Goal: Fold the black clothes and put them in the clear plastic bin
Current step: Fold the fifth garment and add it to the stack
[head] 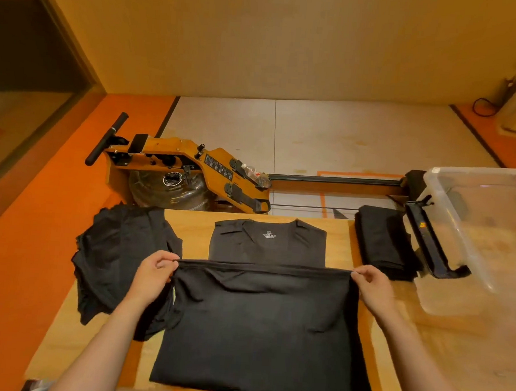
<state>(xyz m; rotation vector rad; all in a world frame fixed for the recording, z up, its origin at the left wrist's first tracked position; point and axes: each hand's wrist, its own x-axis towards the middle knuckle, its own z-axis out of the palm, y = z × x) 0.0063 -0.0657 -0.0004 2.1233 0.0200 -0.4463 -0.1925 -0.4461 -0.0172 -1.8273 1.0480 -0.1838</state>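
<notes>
A black T-shirt (261, 322) lies on the wooden table (407, 355), its collar end with a white size print toward the far edge. Its bottom hem is lifted and stretched taut across the middle. My left hand (155, 275) pinches the hem's left corner and my right hand (372, 288) pinches the right corner. A heap of unfolded black clothes (117, 256) sits at the left of the table. A stack of folded black clothes (382, 242) rests at the far right. The clear plastic bin (475, 226) stands at the right edge, with nothing visible inside.
A black bin lid or handle piece (429, 239) lies between the folded stack and the bin. Behind the table a wooden rowing machine (191, 173) stands on the floor. Orange flooring runs along the left side.
</notes>
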